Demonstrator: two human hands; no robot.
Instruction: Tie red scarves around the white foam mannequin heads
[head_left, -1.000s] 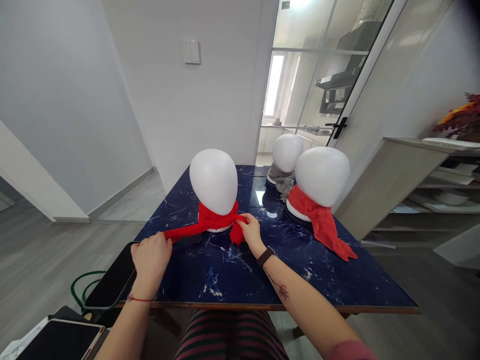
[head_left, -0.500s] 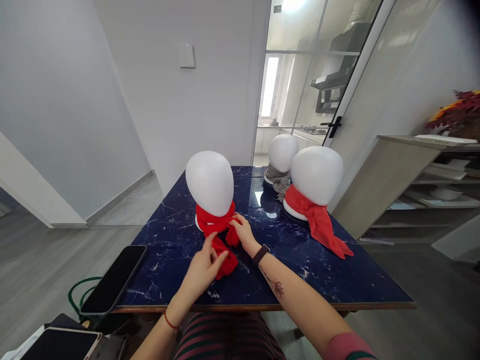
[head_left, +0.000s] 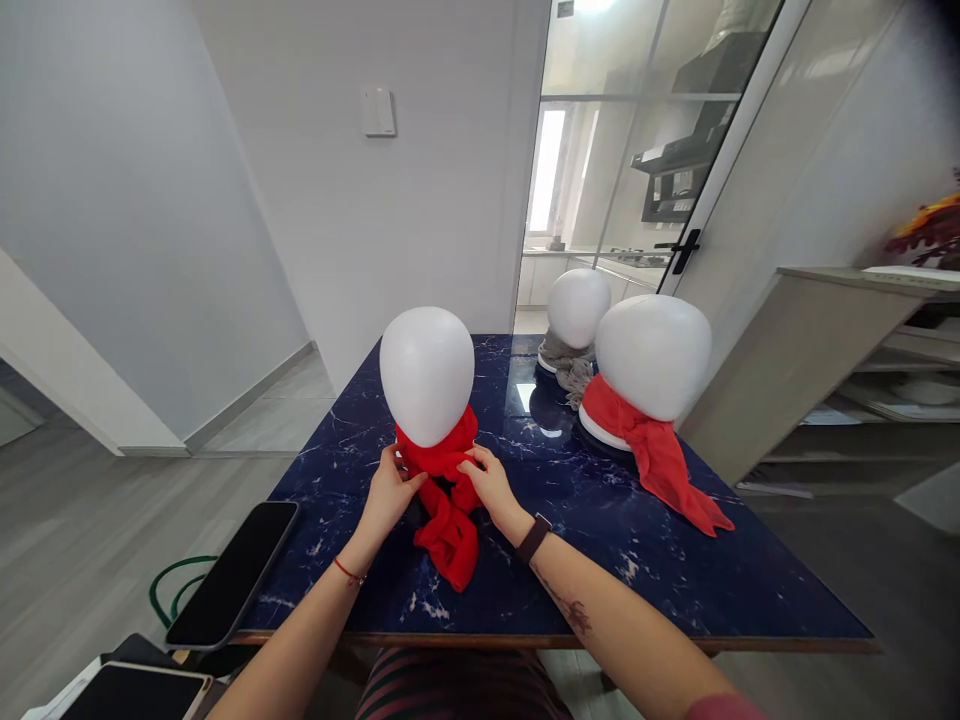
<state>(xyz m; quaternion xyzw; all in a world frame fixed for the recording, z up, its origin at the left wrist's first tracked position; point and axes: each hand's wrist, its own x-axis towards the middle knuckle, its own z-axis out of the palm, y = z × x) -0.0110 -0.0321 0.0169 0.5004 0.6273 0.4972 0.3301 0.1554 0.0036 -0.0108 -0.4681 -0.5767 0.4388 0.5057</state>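
Note:
A white foam head (head_left: 427, 372) stands on the dark blue marble table (head_left: 645, 580) with a red scarf (head_left: 448, 500) wrapped round its neck. The scarf's ends hang down onto the table in front. My left hand (head_left: 390, 492) pinches the scarf at the left of the knot. On the knot's right side my right hand (head_left: 491, 485) grips the cloth too. Both hands sit just below the head's chin.
Another white head with a red scarf (head_left: 651, 352) stands to the right, and a third with a grey scarf (head_left: 574, 312) behind it. A black phone (head_left: 232, 572) lies at the table's left front corner. A tablet (head_left: 135, 692) lies lower left. A shelf unit (head_left: 862, 350) is at right.
My left hand let go of the stretched-out scarf end at the left and came in to the knot. The scarf's ends now hang in front of the head.

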